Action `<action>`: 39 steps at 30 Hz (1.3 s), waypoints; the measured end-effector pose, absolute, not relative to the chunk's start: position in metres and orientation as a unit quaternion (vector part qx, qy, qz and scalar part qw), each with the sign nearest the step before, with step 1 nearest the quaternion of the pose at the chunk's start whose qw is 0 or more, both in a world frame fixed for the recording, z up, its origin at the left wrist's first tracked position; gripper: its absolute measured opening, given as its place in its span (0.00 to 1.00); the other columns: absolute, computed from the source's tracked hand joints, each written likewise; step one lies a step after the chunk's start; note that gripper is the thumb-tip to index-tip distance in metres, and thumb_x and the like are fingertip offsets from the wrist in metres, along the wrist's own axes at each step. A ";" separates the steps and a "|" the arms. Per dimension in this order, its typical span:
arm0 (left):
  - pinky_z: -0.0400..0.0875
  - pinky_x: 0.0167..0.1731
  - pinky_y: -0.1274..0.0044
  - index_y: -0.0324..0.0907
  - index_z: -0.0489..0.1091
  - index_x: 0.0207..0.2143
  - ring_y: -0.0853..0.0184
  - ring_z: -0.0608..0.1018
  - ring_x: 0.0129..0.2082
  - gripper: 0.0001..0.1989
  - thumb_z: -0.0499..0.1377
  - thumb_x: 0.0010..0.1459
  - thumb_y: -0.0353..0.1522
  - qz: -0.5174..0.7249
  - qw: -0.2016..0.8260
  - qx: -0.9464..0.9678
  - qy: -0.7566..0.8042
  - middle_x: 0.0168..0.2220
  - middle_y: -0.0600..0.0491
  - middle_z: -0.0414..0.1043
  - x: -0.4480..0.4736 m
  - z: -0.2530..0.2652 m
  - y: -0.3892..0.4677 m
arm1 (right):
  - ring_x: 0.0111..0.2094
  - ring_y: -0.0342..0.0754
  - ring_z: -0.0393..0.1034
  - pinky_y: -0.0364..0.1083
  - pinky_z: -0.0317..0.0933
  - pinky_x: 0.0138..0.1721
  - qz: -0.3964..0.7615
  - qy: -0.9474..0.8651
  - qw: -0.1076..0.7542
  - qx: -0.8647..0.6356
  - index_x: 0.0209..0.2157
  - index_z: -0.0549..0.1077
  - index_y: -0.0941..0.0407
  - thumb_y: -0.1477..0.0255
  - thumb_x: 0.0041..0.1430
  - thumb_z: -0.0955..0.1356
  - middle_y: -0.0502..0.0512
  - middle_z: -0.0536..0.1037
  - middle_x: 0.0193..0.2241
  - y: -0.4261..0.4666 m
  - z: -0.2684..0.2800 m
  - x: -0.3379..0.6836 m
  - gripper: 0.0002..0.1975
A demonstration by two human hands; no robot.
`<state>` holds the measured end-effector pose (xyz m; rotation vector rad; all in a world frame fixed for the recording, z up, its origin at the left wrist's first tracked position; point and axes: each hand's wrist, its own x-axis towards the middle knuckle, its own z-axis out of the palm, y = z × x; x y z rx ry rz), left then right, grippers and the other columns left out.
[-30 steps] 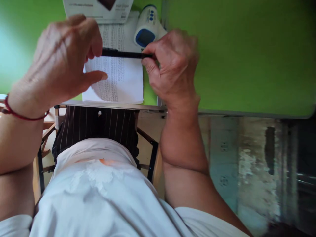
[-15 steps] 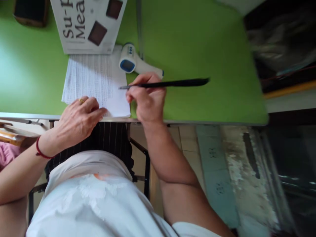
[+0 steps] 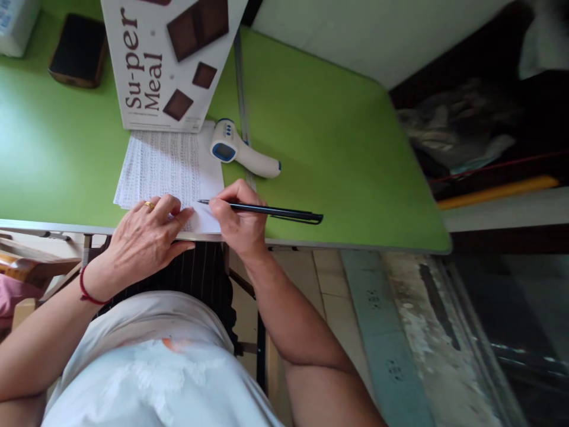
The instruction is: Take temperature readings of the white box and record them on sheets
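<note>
Between the fingers of my right hand is a slim black pen, its tip at the written part of a stack of paper. Rows of small handwriting cover much of the top sheet, while its right strip is blank. My left hand rests across the sheets' lower edge, fingers loosely bent and thumb apart, holding nothing. It wears a ring and a red wrist cord. Just beyond my right hand lies a white and blue infrared thermometer. A white box marked "Su-per Meal" stands over the far end of the papers.
The green table ends close to my body, with a metal edge strip. A dark block-like object lies at the far left near a white package. Plastic-wrapped items sit on a dark shelf at right.
The view has shifted, so the table sits lower and more of the box shows. My right hand has brought the pen tip nearer my left hand. The left thumb has spread away from the fingers.
</note>
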<state>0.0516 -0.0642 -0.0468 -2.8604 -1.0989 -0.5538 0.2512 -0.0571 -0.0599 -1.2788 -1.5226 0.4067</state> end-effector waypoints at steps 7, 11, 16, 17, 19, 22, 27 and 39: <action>0.73 0.39 0.66 0.38 0.75 0.52 0.54 0.76 0.40 0.17 0.63 0.66 0.39 -0.179 0.018 -0.916 -0.358 0.44 0.43 0.73 0.054 -0.047 -0.065 | 0.21 0.42 0.58 0.44 0.59 0.26 0.191 -0.661 0.507 -0.520 0.23 0.65 0.51 0.66 0.58 0.67 0.43 0.66 0.18 -0.056 -0.061 0.250 0.11; 0.73 0.39 0.66 0.38 0.74 0.53 0.54 0.76 0.41 0.18 0.63 0.66 0.39 -0.186 0.024 -0.916 -0.356 0.44 0.43 0.72 0.054 -0.048 -0.065 | 0.21 0.42 0.59 0.43 0.59 0.26 0.186 -0.666 0.514 -0.507 0.23 0.64 0.51 0.67 0.58 0.68 0.43 0.67 0.18 -0.055 -0.060 0.249 0.11; 0.73 0.38 0.66 0.39 0.75 0.53 0.55 0.76 0.39 0.18 0.62 0.67 0.40 -0.173 0.030 -0.916 -0.361 0.44 0.43 0.73 0.054 -0.047 -0.065 | 0.21 0.42 0.59 0.44 0.58 0.25 0.182 -0.673 0.504 -0.510 0.23 0.63 0.51 0.68 0.58 0.67 0.43 0.66 0.18 -0.055 -0.060 0.249 0.12; 0.73 0.38 0.66 0.39 0.75 0.52 0.55 0.76 0.39 0.17 0.61 0.67 0.40 -0.172 0.029 -0.916 -0.362 0.44 0.43 0.73 0.054 -0.047 -0.065 | 0.21 0.42 0.59 0.43 0.58 0.25 0.181 -0.675 0.506 -0.506 0.23 0.63 0.51 0.68 0.58 0.67 0.43 0.66 0.18 -0.055 -0.060 0.249 0.12; 0.73 0.39 0.67 0.39 0.75 0.52 0.55 0.76 0.40 0.17 0.61 0.67 0.40 -0.172 0.028 -0.917 -0.360 0.44 0.43 0.73 0.054 -0.046 -0.065 | 0.21 0.42 0.59 0.43 0.58 0.25 0.178 -0.678 0.508 -0.500 0.23 0.63 0.51 0.68 0.59 0.68 0.43 0.66 0.18 -0.055 -0.061 0.250 0.12; 0.72 0.39 0.67 0.39 0.75 0.52 0.55 0.76 0.40 0.16 0.60 0.68 0.40 -0.172 0.030 -0.915 -0.363 0.44 0.43 0.73 0.054 -0.047 -0.065 | 0.21 0.42 0.58 0.43 0.58 0.25 0.180 -0.680 0.501 -0.504 0.24 0.63 0.51 0.67 0.59 0.68 0.43 0.66 0.18 -0.054 -0.062 0.251 0.12; 0.72 0.39 0.66 0.41 0.74 0.52 0.55 0.76 0.40 0.16 0.60 0.67 0.40 -0.182 0.016 -0.912 -0.367 0.44 0.43 0.73 0.054 -0.049 -0.065 | 0.21 0.42 0.59 0.44 0.58 0.25 0.191 -0.678 0.498 -0.505 0.24 0.63 0.51 0.67 0.58 0.68 0.43 0.66 0.18 -0.054 -0.062 0.251 0.12; 0.73 0.39 0.67 0.40 0.74 0.52 0.55 0.77 0.41 0.16 0.61 0.67 0.39 -0.170 0.020 -0.915 -0.366 0.44 0.43 0.73 0.055 -0.047 -0.065 | 0.22 0.42 0.58 0.44 0.58 0.26 0.183 -0.670 0.503 -0.515 0.24 0.63 0.51 0.67 0.58 0.67 0.43 0.66 0.18 -0.054 -0.063 0.252 0.11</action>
